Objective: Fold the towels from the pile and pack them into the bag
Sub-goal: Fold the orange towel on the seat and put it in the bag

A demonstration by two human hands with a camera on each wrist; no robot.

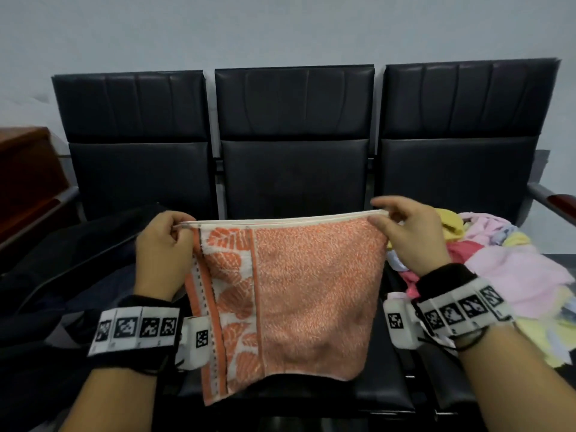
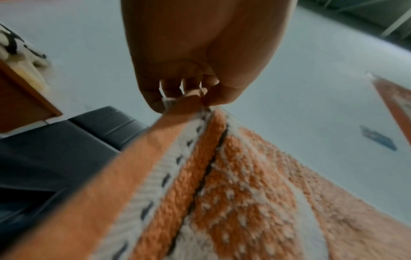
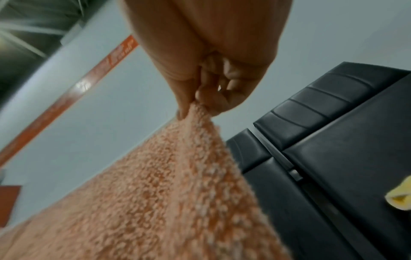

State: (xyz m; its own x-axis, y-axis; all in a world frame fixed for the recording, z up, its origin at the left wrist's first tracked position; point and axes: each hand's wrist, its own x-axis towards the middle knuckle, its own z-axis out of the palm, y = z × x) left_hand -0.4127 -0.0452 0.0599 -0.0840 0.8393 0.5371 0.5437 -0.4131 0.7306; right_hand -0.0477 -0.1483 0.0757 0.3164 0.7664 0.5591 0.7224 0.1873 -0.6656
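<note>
An orange towel (image 1: 311, 291) with a white leaf-pattern border hangs doubled over the middle seat, its top edge stretched level between my hands. My left hand (image 1: 174, 232) pinches the top left corner (image 2: 200, 103), thumb against curled fingers. At the top right corner, my right hand (image 1: 386, 219) pinches the towel (image 3: 195, 112), index finger raised. The pile of towels (image 1: 498, 260), pink, yellow and red, lies on the right seat. A dark bag (image 1: 78, 260) lies slumped on the left seat, its opening hard to make out.
A row of three black padded chairs (image 1: 293, 120) stands against a pale wall. A wooden cabinet (image 1: 28, 169) is at the far left. A chair armrest (image 1: 554, 198) sticks out at the right beyond the pile.
</note>
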